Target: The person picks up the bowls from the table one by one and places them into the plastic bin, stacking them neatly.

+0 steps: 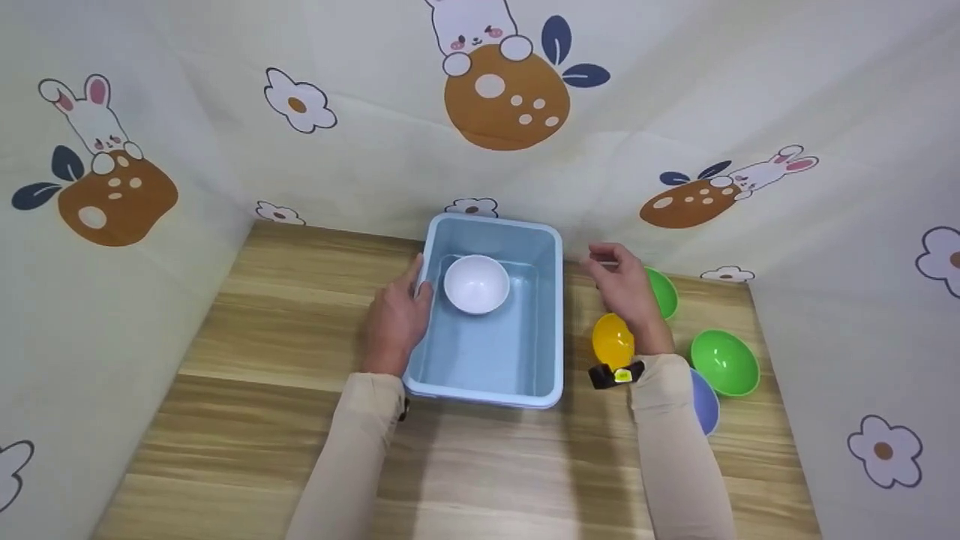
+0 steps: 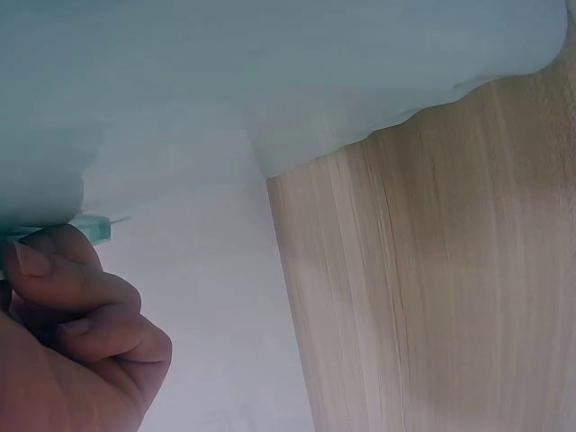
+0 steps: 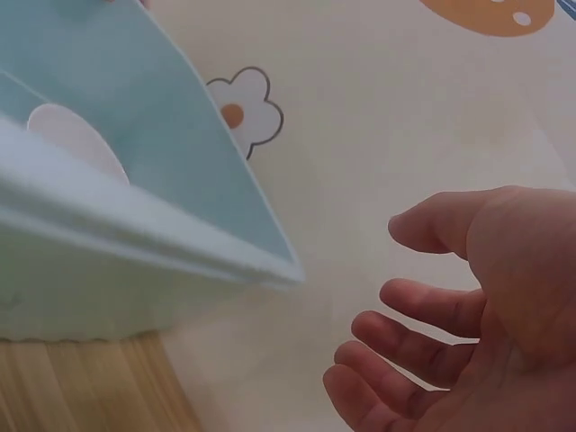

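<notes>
Beside right hand [image 1: 628, 289]: yellow bowl [image 1: 612, 339], green bowls [image 1: 724, 362].

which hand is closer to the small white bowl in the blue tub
Left. The left hand grips the light blue plastic tub's rim right beside the small white bowl; the right hand hovers open outside the opposite wall.

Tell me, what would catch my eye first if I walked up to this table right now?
Probably the pale blue tub in the middle of the wooden table, with a white bowl sitting inside it near the far end. The left hand holds the tub's left rim, while the right hand hovers open just to its right, holding nothing. Beside that hand lie bright bowls: a yellow bowl, two green bowls and a purple bowl.
</notes>
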The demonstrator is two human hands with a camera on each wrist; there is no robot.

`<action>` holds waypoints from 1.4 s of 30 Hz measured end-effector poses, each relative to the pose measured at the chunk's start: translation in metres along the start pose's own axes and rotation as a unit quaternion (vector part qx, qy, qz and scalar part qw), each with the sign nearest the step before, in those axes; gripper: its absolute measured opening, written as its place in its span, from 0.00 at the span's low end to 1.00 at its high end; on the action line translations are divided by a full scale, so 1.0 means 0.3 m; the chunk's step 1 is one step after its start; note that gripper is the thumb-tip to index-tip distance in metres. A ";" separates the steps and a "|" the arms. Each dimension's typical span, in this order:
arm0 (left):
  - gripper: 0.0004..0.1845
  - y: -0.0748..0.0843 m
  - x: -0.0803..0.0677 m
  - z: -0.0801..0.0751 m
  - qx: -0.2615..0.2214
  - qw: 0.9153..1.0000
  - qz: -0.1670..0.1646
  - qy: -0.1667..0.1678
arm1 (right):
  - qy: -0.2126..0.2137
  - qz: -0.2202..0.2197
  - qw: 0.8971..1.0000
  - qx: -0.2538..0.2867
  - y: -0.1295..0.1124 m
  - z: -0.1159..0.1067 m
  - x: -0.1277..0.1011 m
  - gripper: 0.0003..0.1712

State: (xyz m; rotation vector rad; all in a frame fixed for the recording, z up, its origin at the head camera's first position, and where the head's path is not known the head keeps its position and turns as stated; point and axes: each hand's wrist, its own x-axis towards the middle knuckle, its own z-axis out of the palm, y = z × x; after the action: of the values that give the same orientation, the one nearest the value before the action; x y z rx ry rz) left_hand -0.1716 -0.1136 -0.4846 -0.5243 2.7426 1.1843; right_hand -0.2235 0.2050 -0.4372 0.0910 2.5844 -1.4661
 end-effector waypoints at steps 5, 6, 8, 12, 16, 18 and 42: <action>0.29 -0.010 0.004 0.006 -0.025 0.999 0.018 0.009 | 0.004 0.002 1.000 -0.016 0.056 -0.016 -0.011 0.31; 0.29 -0.013 0.005 0.008 -0.032 0.999 0.026 0.014 | 0.004 0.001 1.000 -0.022 0.068 -0.018 -0.013 0.32; 0.29 -0.016 0.007 0.012 -0.039 0.998 0.037 0.024 | 0.008 -0.001 0.999 -0.035 0.092 -0.021 -0.019 0.32; 0.29 -0.014 0.006 0.015 -0.040 0.998 0.031 0.024 | 0.023 -0.015 0.998 -0.058 0.141 -0.020 -0.034 0.32; 0.30 -0.012 0.006 0.013 -0.032 0.999 0.017 0.013 | 0.040 -0.026 0.995 -0.084 0.182 -0.012 -0.052 0.31; 0.30 -0.012 0.005 0.010 -0.025 1.000 0.011 0.008 | 0.047 -0.030 0.993 -0.101 0.201 -0.008 -0.060 0.31; 0.30 -0.016 0.003 0.002 -0.001 1.000 0.020 0.007 | 0.102 -0.008 0.955 -0.279 0.372 0.007 -0.146 0.47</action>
State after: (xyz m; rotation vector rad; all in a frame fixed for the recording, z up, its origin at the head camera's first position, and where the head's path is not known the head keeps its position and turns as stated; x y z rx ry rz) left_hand -0.1707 -0.1163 -0.4884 -0.4805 2.7764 1.1958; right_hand -0.1651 0.2620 -0.5249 0.1551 3.0634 -0.7099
